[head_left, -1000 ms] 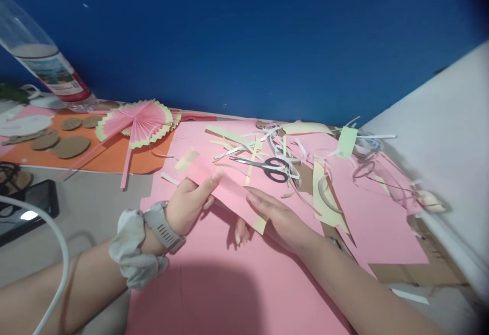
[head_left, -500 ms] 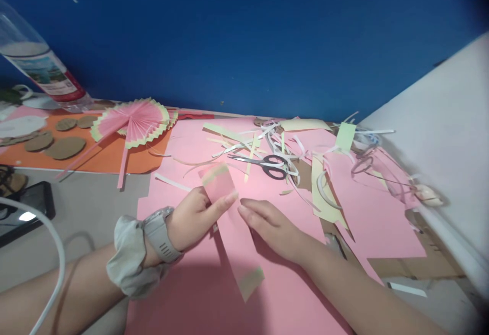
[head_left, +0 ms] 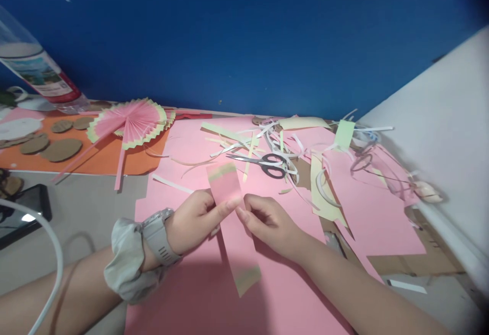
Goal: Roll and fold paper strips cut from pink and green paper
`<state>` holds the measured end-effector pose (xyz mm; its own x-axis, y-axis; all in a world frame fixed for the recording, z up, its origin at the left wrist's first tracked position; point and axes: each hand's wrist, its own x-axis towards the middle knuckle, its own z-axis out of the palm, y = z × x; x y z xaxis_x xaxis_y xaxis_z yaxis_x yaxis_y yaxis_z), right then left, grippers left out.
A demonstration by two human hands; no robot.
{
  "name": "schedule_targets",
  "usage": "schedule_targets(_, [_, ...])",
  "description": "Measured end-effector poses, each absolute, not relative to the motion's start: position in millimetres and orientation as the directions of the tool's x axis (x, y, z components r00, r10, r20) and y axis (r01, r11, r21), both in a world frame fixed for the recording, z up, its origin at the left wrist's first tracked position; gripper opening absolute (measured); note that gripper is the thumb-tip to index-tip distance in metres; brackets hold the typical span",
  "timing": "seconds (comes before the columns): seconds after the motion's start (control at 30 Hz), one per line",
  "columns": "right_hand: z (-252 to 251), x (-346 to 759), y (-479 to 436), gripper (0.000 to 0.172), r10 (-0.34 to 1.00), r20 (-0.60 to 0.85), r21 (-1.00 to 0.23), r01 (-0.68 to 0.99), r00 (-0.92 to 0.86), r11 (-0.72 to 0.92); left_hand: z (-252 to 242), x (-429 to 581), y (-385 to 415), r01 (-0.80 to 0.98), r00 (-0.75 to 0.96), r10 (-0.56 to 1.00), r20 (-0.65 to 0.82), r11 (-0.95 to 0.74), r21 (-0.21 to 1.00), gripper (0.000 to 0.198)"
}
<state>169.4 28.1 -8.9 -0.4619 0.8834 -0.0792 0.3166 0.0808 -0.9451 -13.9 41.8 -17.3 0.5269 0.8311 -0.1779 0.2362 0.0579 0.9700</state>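
A pink paper strip [head_left: 237, 238] with yellow-green bands at both ends slants across the middle of the head view. My left hand [head_left: 194, 219] grips it near its upper part, thumb on top and fingers behind. My right hand [head_left: 269, 225] pinches the strip's right edge between thumb and bent fingers, close to the left thumb tip. Below them lies a large pink paper sheet [head_left: 191, 294]. Beyond the hands, black-handled scissors [head_left: 272, 165] rest among paper offcuts [head_left: 280, 136].
A folded pink paper fan [head_left: 139, 121] and cardboard discs [head_left: 61, 149] sit on orange paper [head_left: 103, 164] at left. A bottle [head_left: 42, 73] stands behind them, a phone [head_left: 30, 213] in front. A blue wall [head_left: 244, 34] closes the back; cut pink paper [head_left: 376, 207] lies right.
The right-hand fingers have closed from beside the strip onto its edge. The strip has turned slightly more upright, its upper end shifting right.
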Motion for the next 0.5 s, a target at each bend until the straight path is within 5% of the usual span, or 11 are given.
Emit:
schedule_targets(0.37, [-3.6,166.5,26.5,0.011,0.872,-0.11,-0.971,0.237,-0.477,0.007,-8.8,-12.2,41.9,0.218,0.501,0.858,-0.113,0.002,0.976,0.04])
schedule_targets(0.5, [-9.3,167.2,27.1,0.012,0.943,0.17,-0.953,0.196,-0.284,0.231,-6.9,-9.5,42.1,0.147,0.404,0.915,-0.003,-0.062,0.987,0.022])
